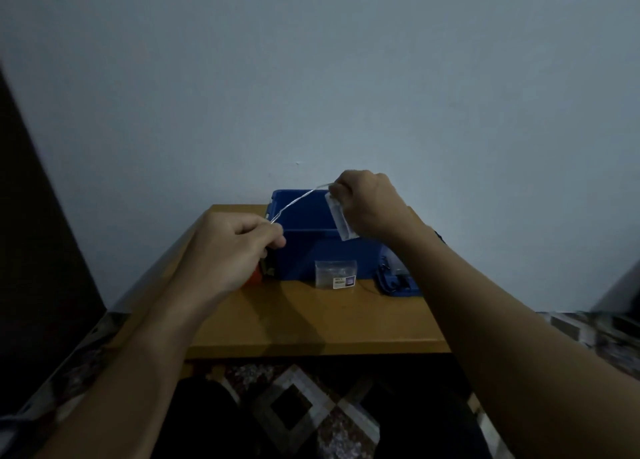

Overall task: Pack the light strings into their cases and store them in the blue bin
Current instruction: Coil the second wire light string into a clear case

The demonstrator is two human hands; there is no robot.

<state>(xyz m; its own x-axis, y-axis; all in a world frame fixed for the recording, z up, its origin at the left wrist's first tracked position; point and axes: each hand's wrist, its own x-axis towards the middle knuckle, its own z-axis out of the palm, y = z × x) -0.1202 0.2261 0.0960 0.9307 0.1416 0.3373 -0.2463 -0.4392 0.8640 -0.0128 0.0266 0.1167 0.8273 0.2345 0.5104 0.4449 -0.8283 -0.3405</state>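
The step in hand looked to be feeding a light string (295, 201) into its case (340, 221), a small clear pouch. The right hand (365, 206), raised over the blue bin (304, 252) at about 1 o'clock from the bin's middle, had its fingers curled round the top of the case and seemed to pinch one end of the string there as well. The case hung down over the open bin. The left hand (239, 247), at 9 o'clock of the bin and lower, was clenched with thumb and forefinger pinching the string, which ran taut between the hands. Both forearms reached forward with the knuckles up. Whether any string was already inside the case could not be told. The next move probably called for working the thin wire into the pouch mouth in small loops without tangling it. A second case (335, 274) stood on the table (311, 323) at 6 o'clock of the bin, against its front wall, not yet stored
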